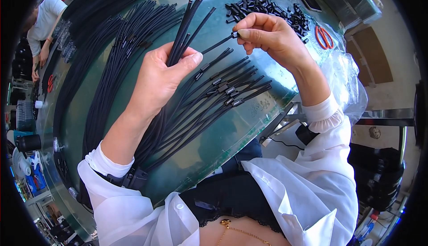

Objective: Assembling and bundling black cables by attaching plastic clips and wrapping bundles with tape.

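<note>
Black cords: a bundle [178,45] stands up out of the left hand, its ends fanning toward the far edge of the table; one cord [217,44] splits off to the right and runs to the other hand.
Left hand: the hand [156,78] is clenched around the bundle near mid-table, thumb pressed across the front of the cords, palm turned away from the person.
Right hand: the hand [272,36] pinches a small black clip [234,34] between thumb and forefinger, right at the tip of the single cord; the other fingers [249,47] curl under.
Clip and cord: touching, end to end; whether the tip is inside the clip I cannot tell.
Finished cords: a fan of cords [223,90] with clips already on them lies flat on the table just below both hands, their tails running under the left wrist.
Loose clips: a heap [267,7] sits on the table just beyond the right hand.
Long cords: thick sheaves [102,58] lie along the table to the left of the left hand.
Table: green, glossy top [232,130], curved edge close to the person's body.
Scissors: an orange-handled pair [324,36] lies right of the heap, by a clear plastic bag [345,76].
Other person: a seated worker in a white top [44,18] at the far left end of the table.
</note>
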The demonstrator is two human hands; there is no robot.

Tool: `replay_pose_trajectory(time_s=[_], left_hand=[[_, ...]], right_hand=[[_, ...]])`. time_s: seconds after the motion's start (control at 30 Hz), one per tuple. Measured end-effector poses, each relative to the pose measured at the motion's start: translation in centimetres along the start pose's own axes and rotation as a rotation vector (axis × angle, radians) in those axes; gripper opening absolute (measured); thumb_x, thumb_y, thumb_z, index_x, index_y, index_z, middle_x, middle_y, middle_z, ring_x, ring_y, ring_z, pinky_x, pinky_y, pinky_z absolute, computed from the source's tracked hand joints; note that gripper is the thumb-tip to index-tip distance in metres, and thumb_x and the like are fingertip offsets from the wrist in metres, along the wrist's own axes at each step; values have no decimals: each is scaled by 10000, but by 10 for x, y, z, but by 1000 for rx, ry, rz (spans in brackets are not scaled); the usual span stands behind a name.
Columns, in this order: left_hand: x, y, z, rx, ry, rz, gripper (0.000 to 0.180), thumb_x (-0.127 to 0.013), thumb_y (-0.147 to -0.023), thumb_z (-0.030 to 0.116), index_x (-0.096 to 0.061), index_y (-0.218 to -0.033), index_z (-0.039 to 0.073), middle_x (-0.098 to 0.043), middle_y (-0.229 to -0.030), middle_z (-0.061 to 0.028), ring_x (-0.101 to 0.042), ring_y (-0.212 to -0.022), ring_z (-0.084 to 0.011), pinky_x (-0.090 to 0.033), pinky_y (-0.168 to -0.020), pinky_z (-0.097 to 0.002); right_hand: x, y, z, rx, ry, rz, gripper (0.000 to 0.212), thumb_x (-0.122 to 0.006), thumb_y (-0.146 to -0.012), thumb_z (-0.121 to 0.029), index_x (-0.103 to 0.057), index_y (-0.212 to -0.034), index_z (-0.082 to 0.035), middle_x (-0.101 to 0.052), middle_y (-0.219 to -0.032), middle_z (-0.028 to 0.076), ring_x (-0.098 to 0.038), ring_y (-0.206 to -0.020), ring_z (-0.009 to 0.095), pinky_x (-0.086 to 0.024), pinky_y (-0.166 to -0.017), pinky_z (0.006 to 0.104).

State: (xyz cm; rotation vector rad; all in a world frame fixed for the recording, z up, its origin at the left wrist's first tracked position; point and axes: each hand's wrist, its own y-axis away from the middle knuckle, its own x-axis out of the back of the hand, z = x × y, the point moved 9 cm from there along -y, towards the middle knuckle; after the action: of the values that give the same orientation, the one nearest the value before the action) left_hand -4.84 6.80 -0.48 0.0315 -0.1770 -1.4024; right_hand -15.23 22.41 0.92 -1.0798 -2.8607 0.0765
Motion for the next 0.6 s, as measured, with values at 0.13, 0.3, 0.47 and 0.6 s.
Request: replay_pose_trajectory(time_s=[0.13, 0.3, 0.47, 0.6], left_hand=[[-3, 0, 1, -3, -12, -16, 165, -698, -815, 170, -623, -848, 27, -527, -706, 61, -436, -632, -3, -348, -575, -159], [-15, 3, 3, -31, -35, -73, 179, -644, -855, 223, -587, -837, 55, -406, -606, 81, -321, -484, -4, -251, -438, -182], [-28, 4, 1, 32, 32, -227, 266, -593, -892, 291, -609, -856, 28, -476, -650, 58, -379, -539, -13, -313, -494, -183], [-5, -5, -12, -36, -41, -120, 291, -573, -904, 302, -614, -908, 15, -515, -655, 37, -401, -541, -21, -338, -496, -186]], right_hand=[[0, 4, -7, 41, 69, 2, 152, -657, -842, -127, -624, -939, -14, -631, -821, 40, -599, -705, 86, -492, -660, 214], [-25, 13, -20, 138, 285, -66, 146, -654, -836, -93, -610, -932, 8, -634, -824, 43, -607, -736, 88, -500, -668, 221], [-55, 22, -33, 203, 372, -123, 120, -629, -851, -81, -609, -923, 13, -637, -828, 45, -611, -760, 85, -499, -670, 215], [-34, 11, 2, -90, 247, -256, 101, -616, -854, -93, -623, -926, -22, -648, -848, 52, -622, -760, 113, -500, -648, 233]])
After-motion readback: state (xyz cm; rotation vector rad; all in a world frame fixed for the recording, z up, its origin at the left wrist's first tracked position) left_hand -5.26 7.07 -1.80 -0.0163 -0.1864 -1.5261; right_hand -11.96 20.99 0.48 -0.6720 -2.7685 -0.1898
